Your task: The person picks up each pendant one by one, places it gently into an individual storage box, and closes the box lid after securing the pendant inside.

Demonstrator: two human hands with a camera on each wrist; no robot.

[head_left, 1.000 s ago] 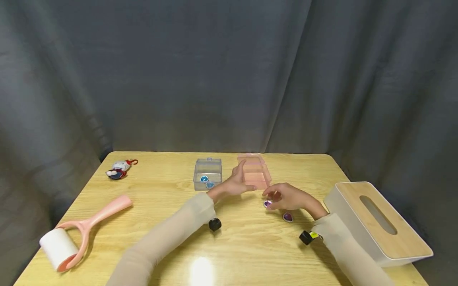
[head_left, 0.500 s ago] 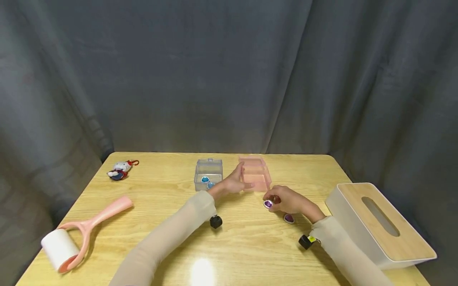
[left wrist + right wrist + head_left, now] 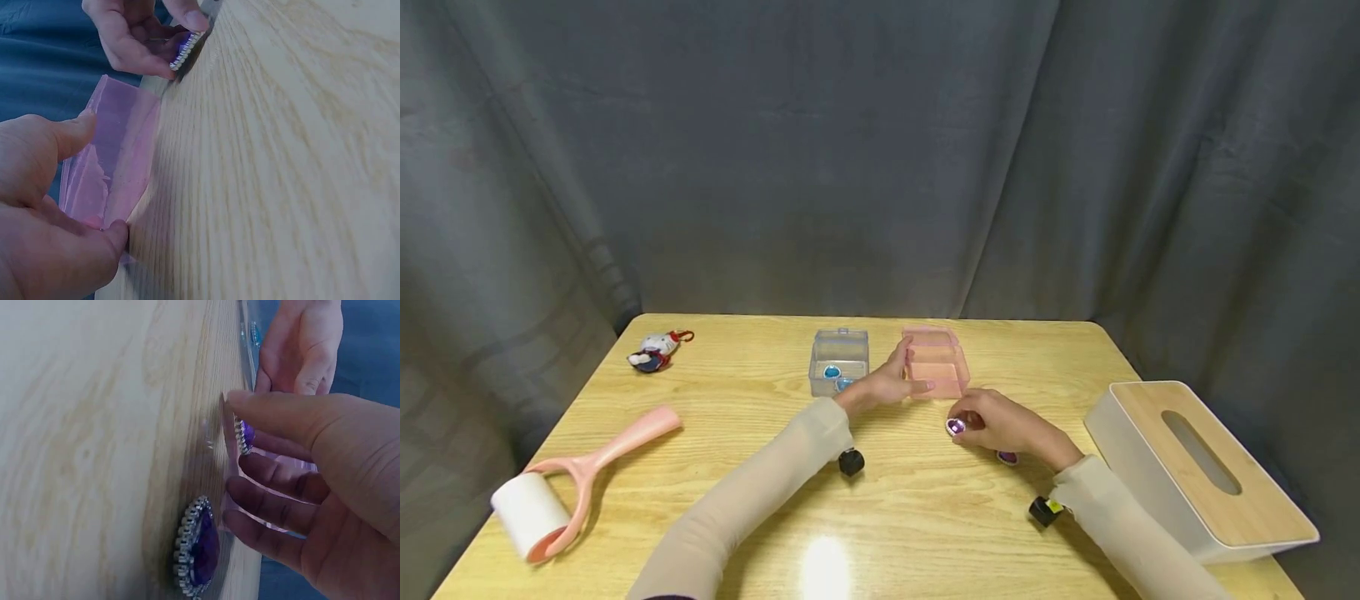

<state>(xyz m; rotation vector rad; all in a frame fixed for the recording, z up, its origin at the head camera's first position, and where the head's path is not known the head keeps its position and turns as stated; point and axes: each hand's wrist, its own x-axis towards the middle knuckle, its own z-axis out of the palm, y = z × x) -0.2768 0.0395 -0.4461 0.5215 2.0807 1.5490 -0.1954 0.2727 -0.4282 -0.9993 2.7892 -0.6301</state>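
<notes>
My left hand (image 3: 891,385) holds the left side of an open, see-through pink plastic box (image 3: 951,375), thumb at its front and fingers along the side. In the left wrist view that hand (image 3: 53,212) lies against the pink box (image 3: 115,150). My right hand (image 3: 1003,421) pinches a purple gem (image 3: 955,427) with a silver beaded rim, just in front of the box. A second purple gem (image 3: 203,550) lies on the table, partly covered by the right hand in the head view. An open clear box (image 3: 838,358) holds blue gems (image 3: 832,372).
A tissue box (image 3: 1195,475) with a wooden lid stands at the right. On the left lie a pink-handled lint roller (image 3: 583,475) and a small plush charm (image 3: 657,352). A dark curtain (image 3: 820,167) hangs behind the table (image 3: 910,517).
My right hand has closed its pinch on the purple gem and moved it slightly left, tilting it up. The left hand stays at the pink box.
</notes>
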